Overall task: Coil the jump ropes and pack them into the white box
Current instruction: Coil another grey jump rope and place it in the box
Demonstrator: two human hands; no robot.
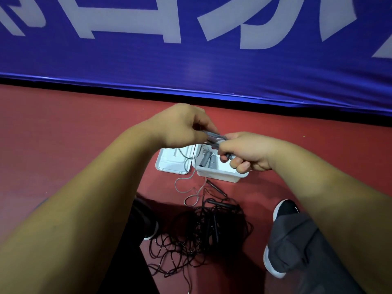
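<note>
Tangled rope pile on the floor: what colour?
The tangled rope pile is black; head view.

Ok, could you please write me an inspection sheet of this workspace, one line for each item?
surface: red floor; everything lies on it.
job's things: white box open, lid flat at its left; grey handles inside; black jump ropes in a loose tangle nearer the person.
clutter: nothing seen.
grips: left hand and right hand both hold a grey jump rope above the box.
cables: grey cord hangs over the box edge and loops on the floor.
surroundings: blue banner with white letters behind; the person's shoes beside the tangle.
</note>
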